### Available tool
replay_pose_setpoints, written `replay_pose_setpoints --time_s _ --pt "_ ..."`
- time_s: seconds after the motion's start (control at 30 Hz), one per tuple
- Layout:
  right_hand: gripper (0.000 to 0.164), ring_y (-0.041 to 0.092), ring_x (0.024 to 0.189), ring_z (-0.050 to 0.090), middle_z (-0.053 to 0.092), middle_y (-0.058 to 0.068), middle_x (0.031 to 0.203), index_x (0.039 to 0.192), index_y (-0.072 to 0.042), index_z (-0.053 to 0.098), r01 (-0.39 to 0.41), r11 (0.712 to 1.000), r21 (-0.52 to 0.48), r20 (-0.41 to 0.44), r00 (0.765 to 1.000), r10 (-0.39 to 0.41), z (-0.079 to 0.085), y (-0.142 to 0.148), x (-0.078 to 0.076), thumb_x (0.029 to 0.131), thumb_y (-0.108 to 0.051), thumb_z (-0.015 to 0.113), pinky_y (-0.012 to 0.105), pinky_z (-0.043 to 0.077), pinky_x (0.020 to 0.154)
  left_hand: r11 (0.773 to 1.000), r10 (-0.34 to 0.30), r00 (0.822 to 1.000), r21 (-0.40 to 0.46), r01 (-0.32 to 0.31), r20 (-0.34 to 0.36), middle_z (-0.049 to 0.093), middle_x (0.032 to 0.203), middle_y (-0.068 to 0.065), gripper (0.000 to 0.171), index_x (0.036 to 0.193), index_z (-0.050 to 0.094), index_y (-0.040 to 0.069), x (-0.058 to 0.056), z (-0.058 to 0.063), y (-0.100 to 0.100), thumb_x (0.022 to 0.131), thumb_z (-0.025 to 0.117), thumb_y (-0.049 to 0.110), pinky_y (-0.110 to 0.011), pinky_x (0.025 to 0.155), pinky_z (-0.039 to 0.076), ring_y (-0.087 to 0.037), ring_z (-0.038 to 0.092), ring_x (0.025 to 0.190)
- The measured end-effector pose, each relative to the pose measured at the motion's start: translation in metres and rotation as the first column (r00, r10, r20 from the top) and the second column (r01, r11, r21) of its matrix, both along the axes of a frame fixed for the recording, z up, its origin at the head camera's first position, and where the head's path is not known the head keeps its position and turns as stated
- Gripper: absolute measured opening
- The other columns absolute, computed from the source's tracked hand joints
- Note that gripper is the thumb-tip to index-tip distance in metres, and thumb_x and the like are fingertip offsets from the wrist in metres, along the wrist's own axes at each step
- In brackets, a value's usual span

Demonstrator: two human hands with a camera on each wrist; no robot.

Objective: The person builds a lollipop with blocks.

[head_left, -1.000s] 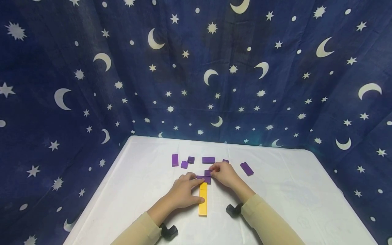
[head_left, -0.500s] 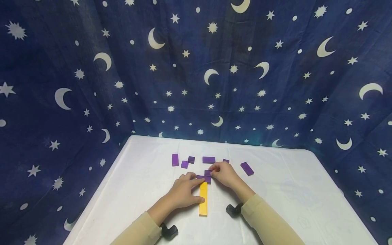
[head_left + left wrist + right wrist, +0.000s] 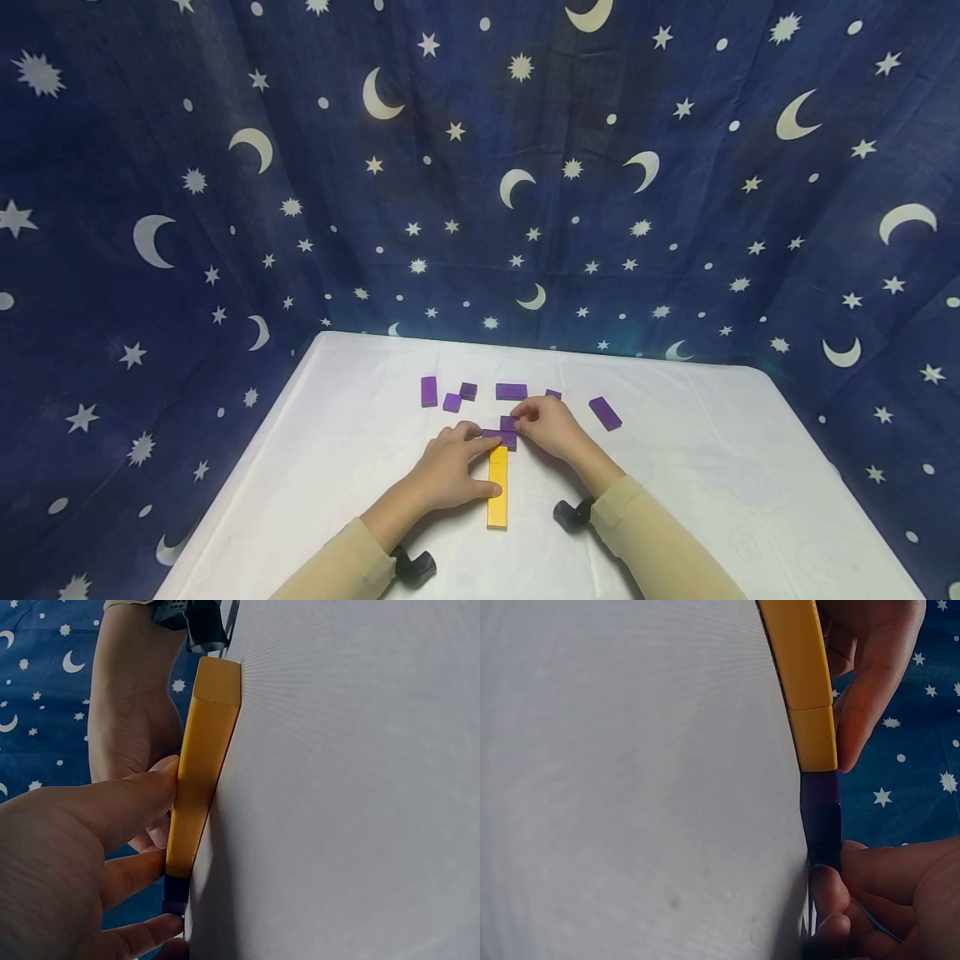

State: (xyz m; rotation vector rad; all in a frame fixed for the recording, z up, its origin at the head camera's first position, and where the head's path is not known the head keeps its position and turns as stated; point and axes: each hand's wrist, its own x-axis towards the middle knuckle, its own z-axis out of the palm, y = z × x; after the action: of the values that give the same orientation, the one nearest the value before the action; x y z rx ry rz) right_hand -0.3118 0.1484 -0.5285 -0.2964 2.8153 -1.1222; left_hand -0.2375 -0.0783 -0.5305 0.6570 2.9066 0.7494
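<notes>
A long yellow block [image 3: 497, 512] lies on the white table with a short yellow block [image 3: 498, 455] against its far end. Beyond them a purple block [image 3: 511, 444] lies crosswise, and a smaller purple block [image 3: 506, 423] sits behind its right part. My left hand [image 3: 448, 469] rests its thumb on the long yellow block, while its index fingertip touches where yellow meets purple. Thumb and fingers of my right hand [image 3: 553, 427] pinch the smaller purple block at its right side. In the right wrist view, that hand [image 3: 900, 892] partly hides the row's purple end [image 3: 822, 814].
Loose purple pieces lie farther back: an upright-lying block [image 3: 429, 392], two small squares [image 3: 452, 403], a sideways block [image 3: 512, 392], a partly hidden piece [image 3: 553, 393] and a slanted block [image 3: 605, 413]. A starry blue curtain [image 3: 465, 192] surrounds the table [image 3: 712, 500].
</notes>
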Motion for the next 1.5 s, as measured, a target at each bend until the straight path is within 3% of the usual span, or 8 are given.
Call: replay_pose_setpoints --time_s 0.57,1.07,1.27,1.5 --pt "0.015 0.018 0.101 0.069 0.080 -0.001 0.109 0.108 -0.020 0.084 0.009 1.000 0.023 -0.023 1.000 -0.008 0.000 0.001 0.000 0.101 -0.012 0.072 0.050 0.058 0.102 1.000 0.007 1.000 0.007 -0.007 0.015 0.057 0.154 -0.007 0.075 0.151 0.063 0.033 0.002 0.002 0.001 0.084 0.084 0.059 -0.058 0.112 0.047 -0.032 0.056 0.134" --pt "0.017 0.016 0.092 0.066 0.078 -0.002 0.101 0.111 -0.018 0.083 0.028 1.000 0.015 -0.017 0.999 -0.027 0.002 0.006 0.002 0.098 -0.011 0.075 0.046 0.060 0.095 1.000 0.010 1.000 0.006 -0.010 0.015 0.057 0.154 -0.006 0.076 0.152 0.062 0.036 0.001 -0.001 0.000 0.083 0.084 0.059 -0.057 0.111 0.048 -0.032 0.056 0.134" --pt "0.019 0.016 0.086 0.063 0.073 -0.004 0.088 0.112 -0.017 0.083 0.054 0.999 -0.006 0.007 0.999 -0.054 0.003 0.009 0.001 0.096 -0.008 0.078 0.038 0.058 0.088 1.000 0.007 1.000 0.008 -0.007 0.009 0.057 0.154 -0.006 0.075 0.151 0.063 0.036 0.001 -0.002 0.000 0.083 0.085 0.059 -0.057 0.112 0.047 -0.032 0.056 0.134" --pt "0.021 0.016 0.085 0.061 0.070 -0.003 0.085 0.112 -0.017 0.082 0.072 0.997 -0.020 -0.010 0.997 -0.072 0.003 0.015 -0.001 0.093 -0.008 0.080 0.034 0.055 0.085 1.000 0.004 1.000 0.011 -0.005 0.011 0.057 0.154 -0.006 0.075 0.152 0.063 0.036 0.000 -0.002 0.000 0.083 0.084 0.059 -0.057 0.111 0.048 -0.032 0.056 0.134"
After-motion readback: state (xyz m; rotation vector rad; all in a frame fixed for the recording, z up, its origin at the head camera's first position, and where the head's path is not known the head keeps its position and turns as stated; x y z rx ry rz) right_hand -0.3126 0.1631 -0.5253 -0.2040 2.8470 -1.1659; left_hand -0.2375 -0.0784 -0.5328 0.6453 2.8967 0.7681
